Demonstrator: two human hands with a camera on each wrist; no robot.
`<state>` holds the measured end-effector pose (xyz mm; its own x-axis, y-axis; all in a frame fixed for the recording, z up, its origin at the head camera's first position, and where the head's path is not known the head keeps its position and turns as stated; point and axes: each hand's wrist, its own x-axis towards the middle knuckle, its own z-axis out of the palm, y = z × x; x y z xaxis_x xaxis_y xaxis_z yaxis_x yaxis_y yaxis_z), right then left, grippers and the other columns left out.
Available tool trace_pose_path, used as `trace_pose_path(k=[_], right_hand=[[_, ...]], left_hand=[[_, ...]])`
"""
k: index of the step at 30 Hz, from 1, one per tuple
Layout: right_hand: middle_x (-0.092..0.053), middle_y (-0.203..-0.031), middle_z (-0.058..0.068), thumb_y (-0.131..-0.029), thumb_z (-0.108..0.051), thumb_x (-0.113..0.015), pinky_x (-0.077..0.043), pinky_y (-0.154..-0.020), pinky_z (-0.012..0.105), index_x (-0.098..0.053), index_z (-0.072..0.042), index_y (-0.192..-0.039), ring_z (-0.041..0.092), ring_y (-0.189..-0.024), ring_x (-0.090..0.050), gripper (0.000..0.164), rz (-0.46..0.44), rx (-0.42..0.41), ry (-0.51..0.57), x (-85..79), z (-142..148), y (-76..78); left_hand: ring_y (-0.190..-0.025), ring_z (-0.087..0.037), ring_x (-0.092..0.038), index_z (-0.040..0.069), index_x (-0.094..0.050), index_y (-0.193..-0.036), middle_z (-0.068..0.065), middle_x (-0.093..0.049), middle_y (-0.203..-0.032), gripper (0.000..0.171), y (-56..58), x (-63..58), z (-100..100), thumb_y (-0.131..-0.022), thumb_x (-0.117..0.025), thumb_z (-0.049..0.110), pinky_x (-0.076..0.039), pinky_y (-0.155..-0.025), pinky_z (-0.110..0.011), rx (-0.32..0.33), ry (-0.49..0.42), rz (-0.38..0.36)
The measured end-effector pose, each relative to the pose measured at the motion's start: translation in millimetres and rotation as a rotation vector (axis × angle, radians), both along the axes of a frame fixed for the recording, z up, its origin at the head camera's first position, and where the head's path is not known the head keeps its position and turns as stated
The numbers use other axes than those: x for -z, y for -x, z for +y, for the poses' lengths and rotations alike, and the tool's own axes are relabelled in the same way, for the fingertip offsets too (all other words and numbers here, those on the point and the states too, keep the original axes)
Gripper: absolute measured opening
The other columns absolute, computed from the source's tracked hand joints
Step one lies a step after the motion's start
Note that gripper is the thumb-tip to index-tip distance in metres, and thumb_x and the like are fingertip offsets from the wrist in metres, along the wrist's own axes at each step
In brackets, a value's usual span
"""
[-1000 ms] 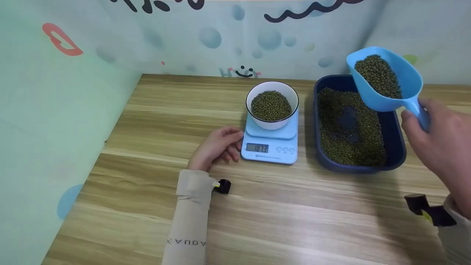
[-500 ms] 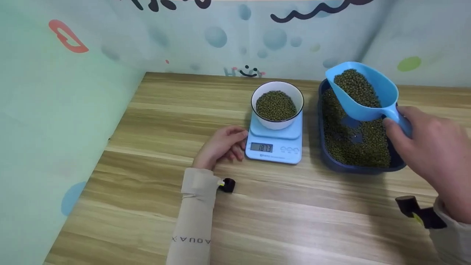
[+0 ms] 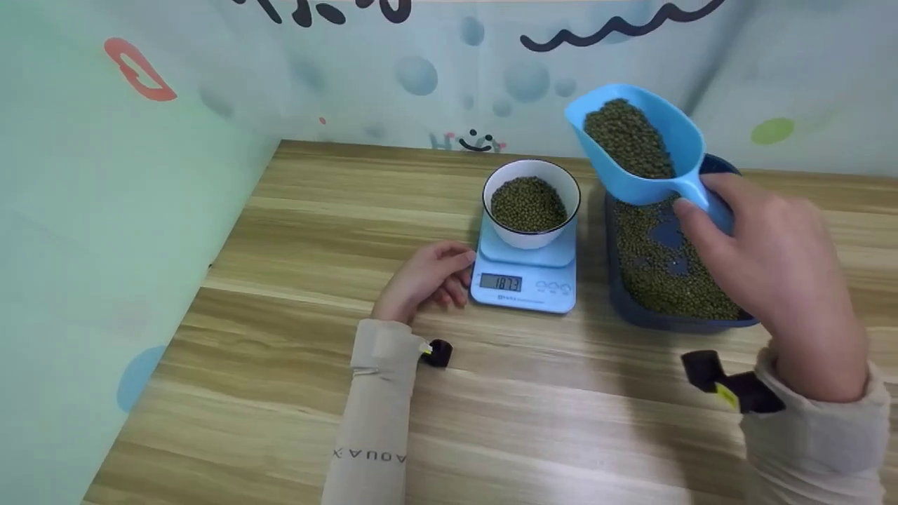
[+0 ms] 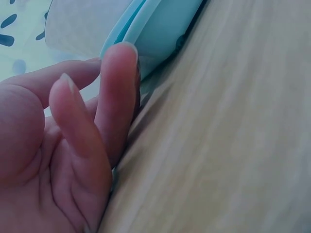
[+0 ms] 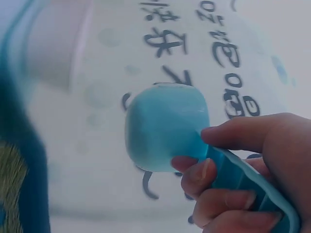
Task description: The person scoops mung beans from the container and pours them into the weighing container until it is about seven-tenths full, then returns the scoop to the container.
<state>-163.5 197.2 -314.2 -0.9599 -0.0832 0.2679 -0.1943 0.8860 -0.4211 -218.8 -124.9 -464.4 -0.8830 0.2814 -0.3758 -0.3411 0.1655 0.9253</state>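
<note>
My right hand (image 3: 765,259) grips the handle of a blue scoop (image 3: 684,154) heaped with small green beans (image 3: 628,140). The scoop is raised above the far left part of a dark blue tub (image 3: 617,280), which also holds beans. In the right wrist view, fingers curl round the ribbed handle (image 5: 233,170). A white bowl (image 3: 531,237) with a dark rim, partly filled with beans, stands on a light blue kitchen scale (image 3: 523,298) reading about 187.3. Beside the scale's left edge, my left hand (image 3: 428,277) rests with loosely bent fingers, its thumb at the edge.
A wooden table (image 3: 280,393) carries everything. Behind it hangs a pale printed backdrop (image 3: 365,84), which continues along the left side. The tub stands right of the scale, with a narrow strip of table between them.
The loaded scoop has moved left, dipping slightly over the tub and then rising, and is now closer to the bowl. The left hand and the scale reading stay the same.
</note>
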Motion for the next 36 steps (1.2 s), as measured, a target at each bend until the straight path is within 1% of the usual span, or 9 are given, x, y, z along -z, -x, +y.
trace_pose_path(k=[2, 6, 9, 11, 16, 22, 29, 36], right_hand=[[-0.061, -0.083, 0.016, -0.089, -0.040, -0.047, -0.037, -0.053, 0.037, -0.058, -0.004, -0.112, 0.030, -0.065, -0.054, 0.044, -0.005, -0.017, 0.022, -3.6, -6.7, 3.3], [-0.060, -0.084, 0.012, -0.088, -0.043, -0.046, -0.039, -0.058, 0.038, -0.057, -0.007, -0.113, 0.028, -0.069, -0.054, 0.045, -0.040, -0.027, 0.065, -9.0, -17.4, 7.7], [-0.059, -0.084, 0.010, -0.088, -0.044, -0.046, -0.038, -0.059, 0.037, -0.056, -0.007, -0.115, 0.026, -0.070, -0.052, 0.046, -0.077, -0.021, 0.092, -10.5, -20.8, 7.9], [-0.058, -0.083, 0.010, -0.088, -0.043, -0.046, -0.037, -0.058, 0.035, -0.057, -0.007, -0.113, 0.025, -0.069, -0.050, 0.044, -0.100, -0.025, 0.099, -10.6, -21.1, 7.4], [-0.056, -0.085, 0.008, -0.088, -0.037, -0.047, -0.033, -0.056, 0.034, -0.057, -0.009, -0.110, 0.024, -0.069, -0.045, 0.037, -0.124, -0.044, 0.084, -10.7, -18.7, 7.6], [-0.055, -0.084, 0.008, -0.085, -0.028, -0.047, -0.033, -0.055, 0.032, -0.056, -0.010, -0.113, 0.023, -0.068, -0.044, 0.034, -0.136, -0.025, 0.084, -11.7, -13.8, 6.2], [-0.055, -0.082, 0.008, -0.085, -0.026, -0.047, -0.034, -0.052, 0.032, -0.057, -0.010, -0.113, 0.023, -0.066, -0.045, 0.034, -0.139, -0.020, 0.067, -13.7, -10.9, 3.9], [-0.054, -0.082, 0.008, -0.085, -0.029, -0.047, -0.033, -0.054, 0.033, -0.058, -0.011, -0.111, 0.024, -0.067, -0.044, 0.033, -0.146, -0.010, 0.040, -14.7, -7.4, 1.4]], left_hand=[[-0.053, -0.021, -0.059, 0.013, -0.055, -0.114, -0.016, -0.057, -0.083, 0.031, 0.6, 0.6, 1.4, -0.089, -0.055, 0.030, -0.045, -0.041, -0.025, -0.004, 0.002, 0.003], [-0.054, -0.021, -0.060, 0.013, -0.054, -0.115, -0.016, -0.058, -0.084, 0.032, 1.5, 3.0, 4.8, -0.089, -0.055, 0.031, -0.046, -0.042, -0.025, -0.006, 0.005, -0.006], [-0.056, -0.020, -0.060, 0.014, -0.054, -0.117, -0.016, -0.059, -0.086, 0.033, 1.8, 3.9, 9.8, -0.089, -0.055, 0.031, -0.046, -0.043, -0.025, -0.003, 0.002, -0.017], [-0.056, -0.020, -0.060, 0.015, -0.054, -0.117, -0.016, -0.059, -0.087, 0.034, 2.5, 3.8, 13.6, -0.088, -0.055, 0.032, -0.047, -0.043, -0.025, 0.002, -0.003, -0.018], [-0.055, -0.020, -0.060, 0.014, -0.054, -0.116, -0.015, -0.058, -0.085, 0.032, 4.5, 2.0, 18.7, -0.089, -0.055, 0.032, -0.045, -0.042, -0.025, 0.006, -0.015, -0.002], [-0.055, -0.019, -0.060, 0.012, -0.055, -0.114, -0.013, -0.058, -0.084, 0.031, 7.3, -2.8, 19.5, -0.090, -0.054, 0.030, -0.044, -0.043, -0.024, 0.016, 0.001, -0.015], [-0.057, -0.020, -0.060, 0.014, -0.055, -0.114, -0.014, -0.059, -0.085, 0.030, 9.4, -12.0, 21.5, -0.089, -0.054, 0.031, -0.046, -0.045, -0.025, 0.021, 0.028, -0.016], [-0.057, -0.020, -0.060, 0.013, -0.056, -0.112, -0.014, -0.059, -0.084, 0.028, 5.0, -16.5, 22.1, -0.090, -0.053, 0.029, -0.047, -0.046, -0.025, 0.026, 0.015, -0.015]])
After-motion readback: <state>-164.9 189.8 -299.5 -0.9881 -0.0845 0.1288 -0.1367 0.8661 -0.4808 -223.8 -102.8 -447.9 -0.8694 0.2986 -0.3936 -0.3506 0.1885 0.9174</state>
